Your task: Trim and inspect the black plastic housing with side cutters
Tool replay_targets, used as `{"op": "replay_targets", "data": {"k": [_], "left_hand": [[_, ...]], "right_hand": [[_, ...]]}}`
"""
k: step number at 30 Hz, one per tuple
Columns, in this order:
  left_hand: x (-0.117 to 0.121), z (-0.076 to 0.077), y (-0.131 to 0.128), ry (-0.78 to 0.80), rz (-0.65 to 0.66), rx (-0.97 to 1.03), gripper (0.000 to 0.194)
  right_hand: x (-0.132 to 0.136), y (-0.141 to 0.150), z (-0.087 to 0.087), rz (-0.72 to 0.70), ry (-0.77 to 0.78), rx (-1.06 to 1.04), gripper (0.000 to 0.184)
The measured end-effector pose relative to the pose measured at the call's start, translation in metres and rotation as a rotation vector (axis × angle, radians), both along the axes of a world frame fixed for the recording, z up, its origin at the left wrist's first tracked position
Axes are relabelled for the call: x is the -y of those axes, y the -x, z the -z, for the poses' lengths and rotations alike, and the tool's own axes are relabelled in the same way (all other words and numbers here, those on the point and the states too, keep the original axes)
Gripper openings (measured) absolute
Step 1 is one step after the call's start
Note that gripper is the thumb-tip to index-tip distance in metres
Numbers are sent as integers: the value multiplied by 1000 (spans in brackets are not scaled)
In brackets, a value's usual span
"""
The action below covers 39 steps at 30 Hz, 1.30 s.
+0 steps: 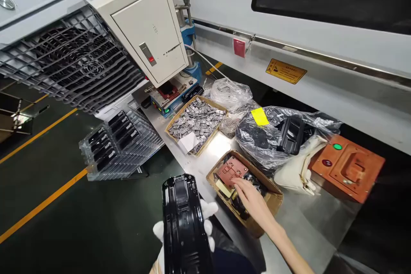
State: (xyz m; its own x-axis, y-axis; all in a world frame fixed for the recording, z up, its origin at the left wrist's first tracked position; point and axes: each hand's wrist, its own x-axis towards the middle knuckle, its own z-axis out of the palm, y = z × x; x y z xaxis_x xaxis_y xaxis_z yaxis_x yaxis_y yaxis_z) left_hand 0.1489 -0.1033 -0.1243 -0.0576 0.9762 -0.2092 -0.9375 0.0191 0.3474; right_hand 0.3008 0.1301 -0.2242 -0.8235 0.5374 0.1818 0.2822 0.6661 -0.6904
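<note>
Left hand (186,233), in a white glove, held low in the foreground over the dark floor: fingers wrapped from behind around a glossy black plastic housing (185,222), with gloved fingertips showing at both long edges. The housing is an elongated moulded part; its long axis runs almost straight away from the viewer, the far end, which carries a rectangular recess, pointing toward the workbench (205,154) and the near end running out of view at the bottom edge. Its ribbed face is turned upward.

Right hand (252,197), bare, reaching forward and to the left into a small cardboard box (272,199) on the steel workbench: fingers loosely extended and close together, fingertips resting at the lower edge of a reddish-brown plate (231,170) that lies on dark small parts in the box. Whether the fingertips pinch anything cannot be told.

Beyond this box, a second cardboard box of grey metal stampings (197,122). To the right, a clear plastic bag of black parts (279,135) bearing a yellow label (259,116), a white cloth (297,171) and an orange fixture (348,167) with a green button. To the left, a stack of clear blister trays (120,143).
</note>
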Motion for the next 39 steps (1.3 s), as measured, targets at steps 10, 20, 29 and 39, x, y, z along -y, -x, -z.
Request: {"op": "replay_targets", "data": {"k": [10,20,29,39], "left_hand": [[-13,36,53,109,69,95,107],[-28,20,196,-166,9,268,94],[-52,-16,281,202,229,41,103],[-164,-102,288,90,731,-1432,64]], "right_hand": [[-120,221,15,55,-43,337,27],[-204,307,51,32,-109,823,21],[-209,304,16,201,199,561,15],[-25,186,-77,739,902,-225,61]]}}
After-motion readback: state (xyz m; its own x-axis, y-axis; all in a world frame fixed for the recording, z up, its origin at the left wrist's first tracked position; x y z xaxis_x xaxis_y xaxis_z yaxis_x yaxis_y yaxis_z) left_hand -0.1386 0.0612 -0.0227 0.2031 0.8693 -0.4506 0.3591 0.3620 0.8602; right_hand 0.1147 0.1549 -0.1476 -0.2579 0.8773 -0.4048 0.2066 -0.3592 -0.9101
